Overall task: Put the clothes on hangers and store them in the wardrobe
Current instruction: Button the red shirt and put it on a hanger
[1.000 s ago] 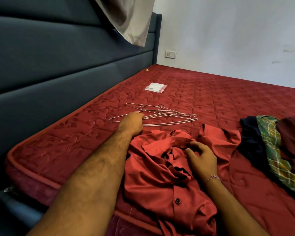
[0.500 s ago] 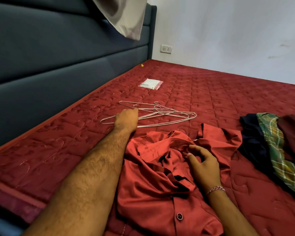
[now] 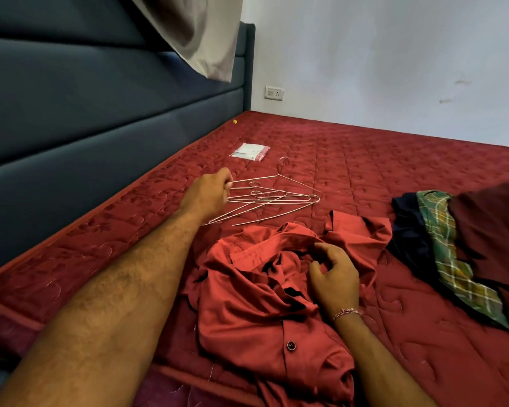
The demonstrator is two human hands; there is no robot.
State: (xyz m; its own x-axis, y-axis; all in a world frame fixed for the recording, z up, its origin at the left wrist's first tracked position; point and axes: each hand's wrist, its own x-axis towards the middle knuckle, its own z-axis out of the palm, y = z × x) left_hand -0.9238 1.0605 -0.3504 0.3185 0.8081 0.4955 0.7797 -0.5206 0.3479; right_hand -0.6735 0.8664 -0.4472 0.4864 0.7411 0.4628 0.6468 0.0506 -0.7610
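**A:** ok so what's the layout here, big stuff first?

**B:** Red quilted mattress (image 3: 364,160) fills most of the shot, dark blue padded headboard (image 3: 86,107) along the left, pale wall (image 3: 394,54) at the back with a white socket (image 3: 274,92) low down. A beige cloth (image 3: 200,33) hangs in from the top.

**A:** and the clothes?

**B:** Crumpled red button shirt (image 3: 262,304) lying near the front edge of the mattress, between the two arms. To its right is a heap of other clothes (image 3: 458,245): something navy, a green plaid piece, something maroon on top.

**A:** hands?

**B:** Right hand (image 3: 334,277) rests on the shirt, fingers curled round a fold near the collar. Left hand (image 3: 209,195) is reached out past the shirt, fingers closed on one end of a wire hanger (image 3: 279,179), which tilts up off the pile of wire hangers (image 3: 276,202) lying on the mattress just beyond the shirt.

**A:** anything smaller?

**B:** Small clear plastic packet (image 3: 250,151) further back, and a thread bracelet (image 3: 347,312) on the right wrist.
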